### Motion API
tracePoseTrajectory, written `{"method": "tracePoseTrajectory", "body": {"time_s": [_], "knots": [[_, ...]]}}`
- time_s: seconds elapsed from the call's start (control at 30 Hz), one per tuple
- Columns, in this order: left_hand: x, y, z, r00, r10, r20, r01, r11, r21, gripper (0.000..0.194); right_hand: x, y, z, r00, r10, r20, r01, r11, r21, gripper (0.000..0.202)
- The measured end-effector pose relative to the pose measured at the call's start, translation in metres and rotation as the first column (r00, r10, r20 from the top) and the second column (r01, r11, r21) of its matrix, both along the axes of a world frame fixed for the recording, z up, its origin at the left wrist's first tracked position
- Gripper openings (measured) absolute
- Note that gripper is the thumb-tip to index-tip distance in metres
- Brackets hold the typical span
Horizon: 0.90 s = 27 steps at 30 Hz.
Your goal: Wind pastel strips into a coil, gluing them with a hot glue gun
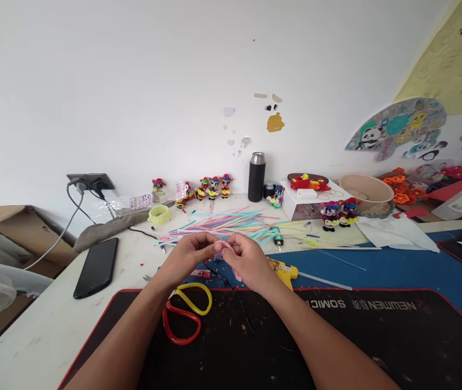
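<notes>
And now pinching a small pink strip (226, 245) between left hand (196, 254) and right hand (252, 262), thumb to thumb, up in the air near the far edge of the black mat (251, 352)! Gripping with fingers curled in tight on both sides, barely any gap; impossible to tell the full shape behind those fingertips. Working with red-and-yellow scissors (182, 341) beside the left wrist, a yellow glue gun (288, 274) near the right, pastel stems (233, 222) heaped loosely beyond, and a black flask (256, 181) farther back by the wall (133, 97).
</notes>
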State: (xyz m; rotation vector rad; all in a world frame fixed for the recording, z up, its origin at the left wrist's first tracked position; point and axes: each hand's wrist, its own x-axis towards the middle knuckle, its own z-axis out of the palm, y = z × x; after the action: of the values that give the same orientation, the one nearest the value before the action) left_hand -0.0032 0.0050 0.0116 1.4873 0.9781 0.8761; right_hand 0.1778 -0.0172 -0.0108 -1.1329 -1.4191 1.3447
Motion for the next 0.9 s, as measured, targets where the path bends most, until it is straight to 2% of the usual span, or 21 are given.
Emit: {"method": "tracePoseTrajectory", "body": {"time_s": [0.17, 0.37, 0.6, 0.9], "knots": [[0.000, 0.001, -0.005, 0.999, 0.038, 0.030, -0.038, 0.999, -0.002, 0.030, 0.001, -0.002, 0.001, 0.999, 0.005, 0.050, -0.006, 1.000, 0.016, 0.026], [-0.006, 0.005, -0.012, 0.991, 0.069, 0.116, -0.063, 0.996, -0.058, 0.030, 0.001, -0.001, 0.001, 0.999, 0.031, -0.019, -0.030, 0.999, 0.033, 0.028], [-0.006, 0.007, -0.017, 0.976, 0.073, 0.205, -0.039, 0.986, -0.162, 0.032, -0.001, 0.002, -0.001, 0.991, -0.047, -0.126, 0.054, 0.997, 0.049, 0.035], [0.000, 0.006, -0.016, 0.947, 0.152, 0.282, -0.106, 0.979, -0.172, 0.031, -0.002, 0.000, 0.002, 0.990, -0.032, -0.135, 0.042, 0.996, 0.073, 0.030]]}}
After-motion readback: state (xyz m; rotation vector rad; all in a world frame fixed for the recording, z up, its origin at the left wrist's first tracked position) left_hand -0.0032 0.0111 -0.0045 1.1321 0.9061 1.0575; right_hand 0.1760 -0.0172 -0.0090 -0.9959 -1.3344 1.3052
